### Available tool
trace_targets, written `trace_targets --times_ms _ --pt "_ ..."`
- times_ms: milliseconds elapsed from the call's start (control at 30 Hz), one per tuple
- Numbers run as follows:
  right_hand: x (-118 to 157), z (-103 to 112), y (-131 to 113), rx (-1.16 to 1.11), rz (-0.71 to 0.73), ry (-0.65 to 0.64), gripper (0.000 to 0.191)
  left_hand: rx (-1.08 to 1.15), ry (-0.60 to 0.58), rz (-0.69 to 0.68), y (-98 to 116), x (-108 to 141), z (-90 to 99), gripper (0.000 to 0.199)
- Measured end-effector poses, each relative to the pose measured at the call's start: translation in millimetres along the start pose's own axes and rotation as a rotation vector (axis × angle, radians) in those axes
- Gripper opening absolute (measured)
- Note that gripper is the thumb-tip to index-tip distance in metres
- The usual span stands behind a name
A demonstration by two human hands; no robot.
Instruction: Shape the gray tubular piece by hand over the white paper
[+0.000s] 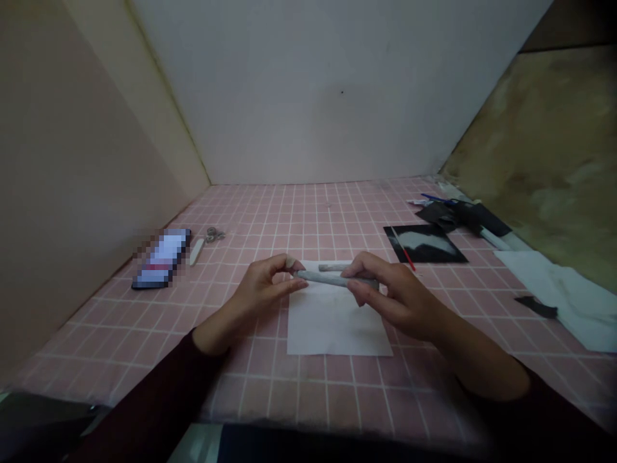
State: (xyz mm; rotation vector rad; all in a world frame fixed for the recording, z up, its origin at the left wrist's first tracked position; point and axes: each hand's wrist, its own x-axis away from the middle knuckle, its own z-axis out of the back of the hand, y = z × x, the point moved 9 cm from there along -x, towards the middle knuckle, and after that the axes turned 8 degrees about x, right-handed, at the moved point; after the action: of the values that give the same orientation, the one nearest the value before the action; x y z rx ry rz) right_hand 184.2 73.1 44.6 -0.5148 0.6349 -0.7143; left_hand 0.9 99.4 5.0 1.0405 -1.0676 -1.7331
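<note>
L hand [267, 283] & R hand [398, 289] each pinch slim grey cylindrical tube [322, 278] nr its ends, over white paper sheet [337, 331]; long axis approx. L–R, R end slightly lower in view. 2nd grey tube [330, 267] just behind, approx. parallel.

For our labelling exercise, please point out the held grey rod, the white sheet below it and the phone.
Grey rod [324, 278]: head view, exposed middle.
White sheet [340, 329]: head view, bare near part.
Phone [162, 258]: head view, middle of screen.
</note>
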Motion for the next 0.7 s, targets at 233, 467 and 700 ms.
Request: trace_targets --times_ms 233,467,700 --pt "-2.4 -4.6 15.0 -0.179 -0.100 0.004 0.017 -0.247 0.025 -0.143 12.6 0.6 1.2 0.016" --pt "-4.9 -16.6 46.3 -0.599 -0.357 0.044 0.028 -0.251 0.057 -0.213 18.8 1.2 4.4 0.016" --pt "2.6 -41.2 73.7 -0.891 -0.614 -0.003 0.030 -0.099 0.056 -0.188 13.2 2.2 4.9 0.020"
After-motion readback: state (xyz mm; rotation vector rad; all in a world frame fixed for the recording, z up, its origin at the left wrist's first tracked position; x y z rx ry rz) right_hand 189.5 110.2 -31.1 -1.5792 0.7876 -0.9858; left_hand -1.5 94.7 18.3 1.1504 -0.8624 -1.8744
